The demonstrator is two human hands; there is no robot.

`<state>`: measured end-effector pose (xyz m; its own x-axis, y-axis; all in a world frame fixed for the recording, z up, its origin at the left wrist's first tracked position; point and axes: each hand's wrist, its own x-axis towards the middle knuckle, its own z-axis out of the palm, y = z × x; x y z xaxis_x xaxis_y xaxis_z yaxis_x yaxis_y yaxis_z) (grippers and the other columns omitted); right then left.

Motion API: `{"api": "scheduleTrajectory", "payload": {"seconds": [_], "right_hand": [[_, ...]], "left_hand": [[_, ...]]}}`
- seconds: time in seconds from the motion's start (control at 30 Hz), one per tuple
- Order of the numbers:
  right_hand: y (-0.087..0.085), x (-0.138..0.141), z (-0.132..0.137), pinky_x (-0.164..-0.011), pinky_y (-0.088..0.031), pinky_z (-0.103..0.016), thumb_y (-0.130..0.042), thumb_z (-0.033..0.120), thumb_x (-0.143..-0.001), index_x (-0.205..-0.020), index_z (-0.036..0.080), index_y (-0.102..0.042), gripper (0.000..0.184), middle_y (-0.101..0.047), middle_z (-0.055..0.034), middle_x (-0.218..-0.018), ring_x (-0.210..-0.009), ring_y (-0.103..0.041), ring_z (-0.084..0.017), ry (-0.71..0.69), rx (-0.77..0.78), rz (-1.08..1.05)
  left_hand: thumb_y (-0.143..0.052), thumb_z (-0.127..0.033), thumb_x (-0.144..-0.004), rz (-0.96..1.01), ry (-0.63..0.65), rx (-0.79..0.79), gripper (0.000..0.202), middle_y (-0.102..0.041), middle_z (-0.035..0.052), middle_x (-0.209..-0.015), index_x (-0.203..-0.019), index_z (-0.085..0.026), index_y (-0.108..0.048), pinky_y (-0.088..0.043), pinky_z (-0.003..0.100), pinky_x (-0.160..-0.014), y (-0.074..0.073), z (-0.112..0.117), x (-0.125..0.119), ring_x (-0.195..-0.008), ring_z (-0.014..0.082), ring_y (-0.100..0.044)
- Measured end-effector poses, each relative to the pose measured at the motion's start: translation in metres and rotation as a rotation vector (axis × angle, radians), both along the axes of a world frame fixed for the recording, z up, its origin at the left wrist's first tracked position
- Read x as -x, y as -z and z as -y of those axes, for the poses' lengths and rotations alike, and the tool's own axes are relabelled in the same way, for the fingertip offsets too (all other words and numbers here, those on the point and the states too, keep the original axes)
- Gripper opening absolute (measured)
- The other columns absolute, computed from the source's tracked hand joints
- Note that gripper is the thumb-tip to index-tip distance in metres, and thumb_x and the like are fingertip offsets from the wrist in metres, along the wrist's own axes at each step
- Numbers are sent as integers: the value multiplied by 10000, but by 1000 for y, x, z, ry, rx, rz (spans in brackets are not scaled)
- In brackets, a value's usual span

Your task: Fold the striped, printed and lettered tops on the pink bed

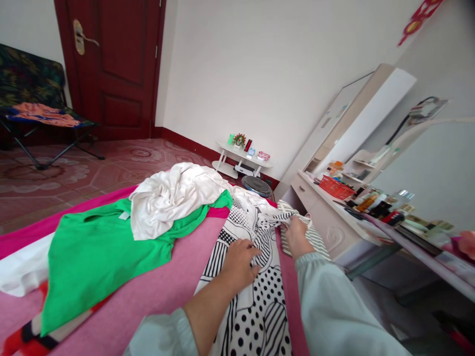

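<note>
A black-and-white patterned garment [256, 306] with dots and stripes lies spread on the pink bed cover [156, 291]. My left hand [240, 261] rests on it, fingers curled and pressing the fabric. My right hand [297, 236] is closed on the garment's far edge, next to a striped cloth [315, 240]. A green shirt [96, 252] lies flat to the left, with a crumpled white garment [174, 198] piled on its top.
A white dressing table [326, 217] crowded with bottles and a red basket [336, 187] stands right of the bed. A small white side table [241, 160] sits by the far wall, a folding chair [37, 113] by the dark red door [115, 64].
</note>
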<state>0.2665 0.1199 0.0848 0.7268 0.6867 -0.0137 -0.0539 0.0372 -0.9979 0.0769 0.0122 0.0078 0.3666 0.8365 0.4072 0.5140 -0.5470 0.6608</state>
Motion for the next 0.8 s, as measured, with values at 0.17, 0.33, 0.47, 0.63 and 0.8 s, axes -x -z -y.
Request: {"api": "scheduleTrajectory", "payload": {"seconds": [0.17, 0.33, 0.47, 0.63, 0.8], "right_hand": [[-24, 20, -41, -727, -541, -319, -586, 400, -775, -1079, 215, -572, 356, -646, -83, -1104, -919, -639, -201, -256, 70, 217], [2, 34, -33, -1056, -337, -357, -604, 393, -763, -1193, 175, -567, 483, -534, -106, -1323, -1223, -475, -217, -384, 58, 471], [46, 27, 8, -1130, -179, -341, -492, 367, -827, -1303, 103, -483, 545, -444, -138, -1405, -1326, -346, -215, -347, 72, 805], [83, 27, 45, -1137, -109, -446, -349, 515, -894, -1440, 87, -292, 696, -209, -122, -1533, -1418, -137, -253, -547, 368, 1227], [85, 33, 53, -1131, -96, -469, -256, 552, -916, -1462, 103, -252, 707, -148, -84, -1550, -1429, -74, -259, -544, 447, 1322]], "left_hand": [[-631, -227, -730, 107, -41, 49, 382, -612, 43, -1004, -1108, -282, -645, -419, 363, -907, 0, -3, 1, -986, 229, -555], [-551, -169, -763, 267, -94, 94, 308, -622, 36, -954, -1039, -239, -667, -466, 311, -808, 3, -10, 1, -815, 173, -589], [-517, -122, -772, 354, -113, 96, 275, -637, 38, -926, -987, -198, -672, -470, 298, -793, 4, -15, 0, -767, 153, -590], [-506, -76, -762, 408, -133, 69, 286, -645, 35, -919, -974, -184, -666, -477, 301, -809, 4, -19, 2, -782, 146, -590], [-510, -74, -759, 442, -153, 52, 298, -619, 55, -1000, -1005, -175, -645, -502, 300, -792, 8, -21, 2, -816, 146, -595]]}}
